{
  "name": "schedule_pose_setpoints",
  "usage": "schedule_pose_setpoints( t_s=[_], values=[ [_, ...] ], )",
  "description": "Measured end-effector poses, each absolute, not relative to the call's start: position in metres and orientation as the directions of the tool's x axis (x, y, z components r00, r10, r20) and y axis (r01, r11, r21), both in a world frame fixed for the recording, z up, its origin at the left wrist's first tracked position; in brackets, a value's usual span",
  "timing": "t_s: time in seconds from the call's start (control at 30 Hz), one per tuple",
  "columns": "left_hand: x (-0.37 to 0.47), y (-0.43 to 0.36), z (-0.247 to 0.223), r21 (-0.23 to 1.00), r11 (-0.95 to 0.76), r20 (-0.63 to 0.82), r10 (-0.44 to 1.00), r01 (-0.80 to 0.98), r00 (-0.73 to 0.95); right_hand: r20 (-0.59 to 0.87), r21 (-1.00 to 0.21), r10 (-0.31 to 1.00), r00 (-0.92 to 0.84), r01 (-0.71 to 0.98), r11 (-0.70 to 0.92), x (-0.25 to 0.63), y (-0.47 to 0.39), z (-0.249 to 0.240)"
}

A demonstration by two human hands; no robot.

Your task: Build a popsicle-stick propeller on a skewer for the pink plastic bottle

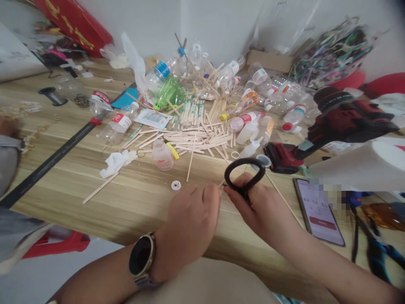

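My right hand [257, 202] is closed around a pair of scissors; one black ring handle [228, 174] stands up above the fingers, and the blades are hidden. Close to its left, my left hand [196, 211], with a watch on the wrist, is closed in a pinch. The pale tip of a thin wooden stick [222, 183] shows at its fingertips, near the scissors. Just beyond the left hand lies a white round cap [176, 185]. Past it stand a small clear bottle [162, 155] and a yellow-handled tool [171, 149].
Wooden sticks [196, 141] lie in a heap mid-table, with plastic bottles behind, including a green bottle [170, 92]. To the right are a red-and-black power tool [341, 122], a phone [319, 213] and pliers [376, 249]. Another person's sleeve [8, 162] shows at left.
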State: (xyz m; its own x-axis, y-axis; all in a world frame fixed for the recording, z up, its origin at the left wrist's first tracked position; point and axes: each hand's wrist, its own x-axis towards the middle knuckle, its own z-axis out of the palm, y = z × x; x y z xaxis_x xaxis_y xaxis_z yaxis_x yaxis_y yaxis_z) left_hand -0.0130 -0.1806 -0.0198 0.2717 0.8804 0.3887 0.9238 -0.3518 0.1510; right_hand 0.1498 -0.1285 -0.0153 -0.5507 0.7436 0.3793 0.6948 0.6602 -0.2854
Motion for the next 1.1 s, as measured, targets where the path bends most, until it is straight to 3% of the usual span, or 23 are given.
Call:
schedule_pose_setpoints(
  t_s=[0.1, 0.2, 0.4, 0.47, 0.53, 0.63, 0.7, 0.77, 0.83, 0.9, 1.1],
  values=[
    [-0.011, -0.179, -0.023, 0.161, -0.344, 0.430, 0.868, 0.925, 0.249, 0.283, -0.548, 0.855, -0.434, 0.658, 0.516, 0.142, -0.133, -0.018],
    [-0.010, -0.177, -0.026, 0.149, -0.343, 0.483, 0.843, 0.928, 0.234, 0.199, -0.734, 0.917, -0.347, 0.567, 0.374, 0.133, -0.137, -0.021],
    [-0.013, -0.171, -0.043, 0.036, -0.375, 0.599, 0.750, 0.926, 0.281, -0.002, -0.914, 0.953, -0.303, 0.388, 0.121, 0.123, -0.141, -0.026],
    [-0.013, -0.171, -0.047, 0.041, -0.379, 0.609, 0.743, 0.924, 0.277, -0.017, -0.927, 0.954, -0.300, 0.362, 0.097, 0.122, -0.141, -0.028],
    [-0.013, -0.173, -0.047, 0.146, -0.407, 0.588, 0.769, 0.902, 0.252, 0.018, -0.921, 0.959, -0.283, 0.368, 0.126, 0.122, -0.142, -0.029],
    [-0.015, -0.180, -0.038, 0.539, -0.388, 0.436, 0.888, 0.748, 0.146, 0.203, -0.831, 0.945, -0.258, 0.465, 0.305, 0.127, -0.141, -0.028],
    [-0.019, -0.183, -0.030, 0.797, -0.240, 0.229, 0.969, 0.555, 0.091, 0.338, -0.724, 0.900, -0.275, 0.535, 0.435, 0.131, -0.138, -0.026],
    [-0.024, -0.182, -0.023, 0.929, -0.062, 0.016, 0.992, 0.364, 0.129, 0.439, -0.620, 0.840, -0.318, 0.570, 0.540, 0.135, -0.136, -0.024],
    [-0.028, -0.179, -0.021, 0.977, 0.067, -0.108, 0.975, 0.203, 0.197, 0.509, -0.523, 0.782, -0.361, 0.592, 0.614, 0.137, -0.134, -0.022],
    [-0.031, -0.174, -0.021, 0.988, 0.115, -0.137, 0.963, 0.107, 0.233, 0.527, -0.472, 0.761, -0.378, 0.615, 0.632, 0.137, -0.133, -0.020],
    [-0.028, -0.170, -0.023, 0.970, -0.054, 0.006, 0.980, 0.237, 0.197, 0.415, -0.606, 0.854, -0.314, 0.605, 0.517, 0.135, -0.139, -0.020]
  ],
)
